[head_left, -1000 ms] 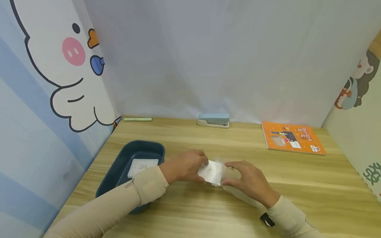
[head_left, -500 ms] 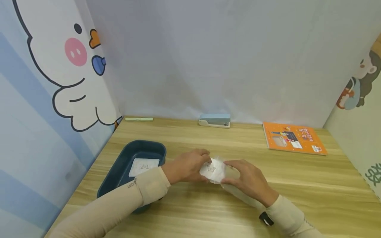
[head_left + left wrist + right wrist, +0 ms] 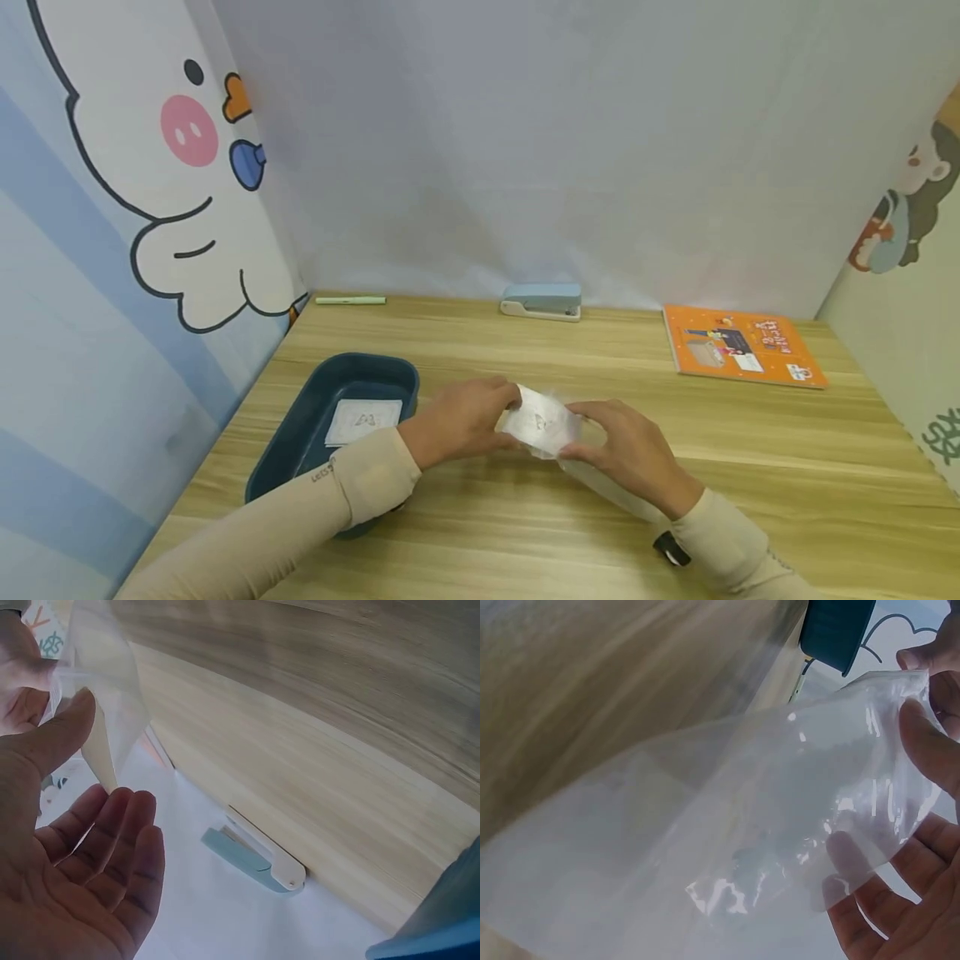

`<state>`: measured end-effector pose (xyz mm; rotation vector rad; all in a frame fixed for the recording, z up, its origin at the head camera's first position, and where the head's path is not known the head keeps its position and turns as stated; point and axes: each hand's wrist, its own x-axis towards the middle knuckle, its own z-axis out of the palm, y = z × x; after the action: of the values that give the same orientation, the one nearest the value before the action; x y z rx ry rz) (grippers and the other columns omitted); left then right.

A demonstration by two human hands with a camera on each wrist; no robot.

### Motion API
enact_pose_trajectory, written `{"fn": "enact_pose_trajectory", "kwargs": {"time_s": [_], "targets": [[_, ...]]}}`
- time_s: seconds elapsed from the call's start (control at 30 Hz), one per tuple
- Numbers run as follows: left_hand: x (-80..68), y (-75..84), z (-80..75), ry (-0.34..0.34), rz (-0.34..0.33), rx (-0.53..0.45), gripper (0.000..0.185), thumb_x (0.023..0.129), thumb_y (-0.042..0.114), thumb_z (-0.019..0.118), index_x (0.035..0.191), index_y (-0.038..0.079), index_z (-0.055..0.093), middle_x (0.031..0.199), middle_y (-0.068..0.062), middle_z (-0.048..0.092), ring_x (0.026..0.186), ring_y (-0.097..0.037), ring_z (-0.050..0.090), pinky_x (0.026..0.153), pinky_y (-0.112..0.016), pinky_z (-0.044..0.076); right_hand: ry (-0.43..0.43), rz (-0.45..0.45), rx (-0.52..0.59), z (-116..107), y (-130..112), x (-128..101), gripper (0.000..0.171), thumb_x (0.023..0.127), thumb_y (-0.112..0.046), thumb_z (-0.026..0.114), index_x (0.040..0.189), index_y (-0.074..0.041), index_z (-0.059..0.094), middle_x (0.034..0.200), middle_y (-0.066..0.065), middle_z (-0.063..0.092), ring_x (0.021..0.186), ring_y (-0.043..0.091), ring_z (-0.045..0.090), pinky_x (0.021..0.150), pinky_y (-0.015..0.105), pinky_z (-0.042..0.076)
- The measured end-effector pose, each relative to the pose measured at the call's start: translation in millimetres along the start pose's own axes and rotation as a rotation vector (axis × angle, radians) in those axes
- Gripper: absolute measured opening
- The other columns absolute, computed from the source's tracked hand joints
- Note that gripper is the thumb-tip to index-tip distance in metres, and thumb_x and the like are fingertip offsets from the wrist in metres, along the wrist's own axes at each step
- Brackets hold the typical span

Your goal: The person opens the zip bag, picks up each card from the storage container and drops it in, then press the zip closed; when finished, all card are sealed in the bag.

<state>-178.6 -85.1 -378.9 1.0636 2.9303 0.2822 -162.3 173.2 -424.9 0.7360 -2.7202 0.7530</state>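
Between the two hands is a small white card printed with a butterfly, perhaps a stack of them. My left hand pinches its left side between thumb and fingertips. A clear plastic bag hangs from my right hand, whose thumb and fingers grip it near its mouth. The card's right part lies within the bag's mouth, seen through the film. In the left wrist view the card's pale edge shows beside my left thumb, overlapped by the bag. More white butterfly cards lie in a dark teal tray to the left.
Along the back of the wooden table lie a pale green pen and a blue-and-white stapler. An orange booklet lies at the back right. The left forearm passes over the tray's front part. Printed walls stand on both sides.
The card has shifted slightly to the right, deeper into the bag's mouth, and its tilt has changed. Both hands keep their hold; the tray and other objects stay put.
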Motion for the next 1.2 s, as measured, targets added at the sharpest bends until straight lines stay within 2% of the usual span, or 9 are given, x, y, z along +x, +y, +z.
{"fn": "enact_pose_trajectory", "kwargs": {"time_s": [0.27, 0.43, 0.67, 0.83, 0.97, 1.07, 1.2], "targets": [[8.2, 9.3, -1.2, -0.045, 0.032, 0.034, 0.047, 0.079, 0.043, 0.086, 0.116, 0.018, 0.073, 0.106, 0.004, 0.065, 0.083, -0.010, 0.063, 0.067, -0.027, 0.052, 0.001, 0.003, -0.002, -1.1, -1.7, 0.9, 0.059, 0.075, -0.042, 0.087, 0.123, -0.011, 0.072, 0.117, 0.006, 0.071, 0.106, 0.025, 0.067, 0.079, 0.045, 0.055], [11.5, 12.9, -0.6, -0.059, 0.036, 0.023, 0.047, 0.079, 0.037, 0.088, 0.120, 0.020, 0.074, 0.114, 0.005, 0.067, 0.095, -0.011, 0.066, 0.070, -0.031, 0.055, 0.006, -0.001, 0.006, -0.3, -2.1, 2.7, 0.059, 0.075, -0.043, 0.087, 0.123, -0.012, 0.072, 0.117, 0.004, 0.071, 0.106, 0.024, 0.066, 0.080, 0.044, 0.055], [14.1, 14.8, 6.1, -0.102, 0.050, 0.014, 0.043, 0.078, 0.034, 0.089, 0.117, 0.023, 0.075, 0.120, 0.007, 0.068, 0.108, -0.012, 0.064, 0.078, -0.031, 0.055, -0.002, 0.018, 0.003, 2.3, -2.9, 2.5, 0.059, 0.075, -0.046, 0.086, 0.123, -0.015, 0.072, 0.117, 0.002, 0.071, 0.106, 0.022, 0.066, 0.080, 0.043, 0.055], [15.1, 16.0, 9.5, -0.109, 0.079, -0.005, 0.047, 0.076, 0.034, 0.090, 0.118, 0.020, 0.075, 0.115, 0.005, 0.071, 0.105, -0.014, 0.063, 0.082, -0.031, 0.054, 0.014, -0.008, -0.002, 2.9, -3.1, 2.2, 0.059, 0.075, -0.044, 0.086, 0.123, -0.014, 0.072, 0.117, 0.003, 0.071, 0.105, 0.022, 0.066, 0.080, 0.043, 0.055], [16.5, 16.5, 11.7, -0.115, 0.098, -0.042, 0.050, 0.074, 0.038, 0.091, 0.117, 0.020, 0.076, 0.110, 0.007, 0.071, 0.098, -0.013, 0.062, 0.078, -0.028, 0.053, 0.021, -0.020, -0.003, 2.6, -3.5, 1.9, 0.059, 0.075, -0.043, 0.087, 0.123, -0.013, 0.072, 0.116, 0.004, 0.071, 0.104, 0.023, 0.067, 0.078, 0.043, 0.055], [17.8, 17.4, 13.8, -0.135, 0.102, -0.095, 0.045, 0.078, 0.042, 0.087, 0.116, 0.021, 0.077, 0.110, 0.010, 0.071, 0.096, -0.011, 0.060, 0.078, -0.027, 0.052, 0.020, -0.020, -0.001, 2.1, -3.6, 1.3, 0.058, 0.075, -0.042, 0.086, 0.123, -0.012, 0.072, 0.116, 0.005, 0.071, 0.104, 0.024, 0.067, 0.077, 0.043, 0.056], [19.2, 18.6, 16.7, -0.152, 0.122, -0.148, 0.030, 0.088, 0.039, 0.079, 0.114, 0.023, 0.078, 0.113, 0.010, 0.071, 0.098, -0.010, 0.061, 0.085, -0.028, 0.050, 0.020, -0.028, 0.007, 1.3, -3.7, 0.2, 0.058, 0.077, -0.040, 0.085, 0.124, -0.012, 0.071, 0.117, 0.006, 0.070, 0.104, 0.024, 0.067, 0.077, 0.043, 0.056]]}}
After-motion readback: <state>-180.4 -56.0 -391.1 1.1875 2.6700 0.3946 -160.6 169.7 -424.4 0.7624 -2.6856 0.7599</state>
